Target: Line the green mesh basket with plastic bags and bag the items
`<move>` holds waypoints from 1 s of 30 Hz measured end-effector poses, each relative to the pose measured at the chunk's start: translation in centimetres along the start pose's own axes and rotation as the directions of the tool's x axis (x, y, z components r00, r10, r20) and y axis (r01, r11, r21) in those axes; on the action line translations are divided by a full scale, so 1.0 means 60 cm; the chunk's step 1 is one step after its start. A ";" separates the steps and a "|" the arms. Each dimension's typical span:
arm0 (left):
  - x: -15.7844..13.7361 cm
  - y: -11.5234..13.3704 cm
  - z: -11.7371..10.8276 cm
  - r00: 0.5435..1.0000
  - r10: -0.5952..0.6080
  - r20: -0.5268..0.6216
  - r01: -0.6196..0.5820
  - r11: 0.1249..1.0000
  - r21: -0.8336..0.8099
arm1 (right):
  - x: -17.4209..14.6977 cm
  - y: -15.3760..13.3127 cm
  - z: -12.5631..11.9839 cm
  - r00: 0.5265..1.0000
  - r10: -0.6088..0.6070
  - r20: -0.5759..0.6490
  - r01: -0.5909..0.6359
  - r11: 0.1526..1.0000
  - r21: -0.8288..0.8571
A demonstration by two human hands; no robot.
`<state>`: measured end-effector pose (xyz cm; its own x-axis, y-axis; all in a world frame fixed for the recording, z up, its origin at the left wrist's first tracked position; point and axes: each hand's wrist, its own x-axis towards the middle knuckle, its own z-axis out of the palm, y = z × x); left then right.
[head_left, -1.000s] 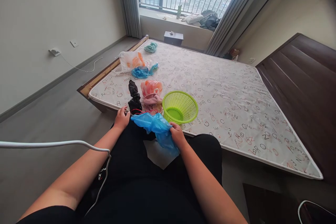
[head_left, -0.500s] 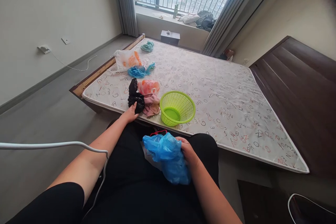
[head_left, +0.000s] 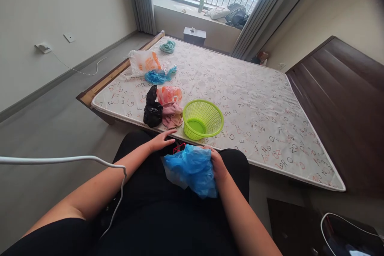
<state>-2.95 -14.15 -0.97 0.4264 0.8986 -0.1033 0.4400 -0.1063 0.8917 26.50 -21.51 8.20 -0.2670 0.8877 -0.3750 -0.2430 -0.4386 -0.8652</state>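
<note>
My right hand (head_left: pixel 218 163) grips a crumpled blue plastic bag (head_left: pixel 193 170) over my lap. A red drawstring (head_left: pixel 179 148) sticks up at its top left, and something whitish shows under its left side. My left hand (head_left: pixel 162 141) holds nothing; its fingers are spread just left of the bag, near the mattress edge. Beyond that hand a black plastic bag (head_left: pixel 153 114) lies on the mattress, beside a pink cloth (head_left: pixel 172 114) and a pinkish-orange plastic bag (head_left: pixel 169 95). To their right stands a green plastic basket (head_left: pixel 216 121) with nothing inside.
Farther back on the mattress (head_left: pixel 255 108) lie another blue plastic bag (head_left: pixel 158 76), a white bag with orange print (head_left: pixel 144 62) and a teal bundle (head_left: pixel 167 47). A white cable (head_left: pixel 75 160) crosses in front of my left arm. The dark headboard (head_left: pixel 339 96) is at right.
My left hand has let go of the black bag and moved right and nearer, toward the blue bag. The black bag stays on the mattress. My right hand still grips the blue bag.
</note>
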 end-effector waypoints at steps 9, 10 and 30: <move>-0.005 0.035 0.060 0.974 0.051 0.222 0.050 0.901 -0.431 | 0.020 -0.002 -0.001 0.999 -0.029 0.021 0.028 0.999 0.040; -0.006 0.041 0.065 0.969 0.079 0.233 0.033 0.897 -0.441 | 0.020 -0.002 0.003 0.999 -0.019 0.044 0.016 0.998 0.055; -0.040 0.107 0.077 0.960 0.037 -0.278 -0.014 0.996 0.083 | 0.059 0.067 0.004 0.769 -0.638 -0.040 0.340 0.462 -0.819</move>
<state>2.50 -18.95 2.97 0.2053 0.9771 0.0562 0.4979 -0.1537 0.8535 24.36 -20.18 3.49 -0.0132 0.9682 0.2500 0.5610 0.2141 -0.7996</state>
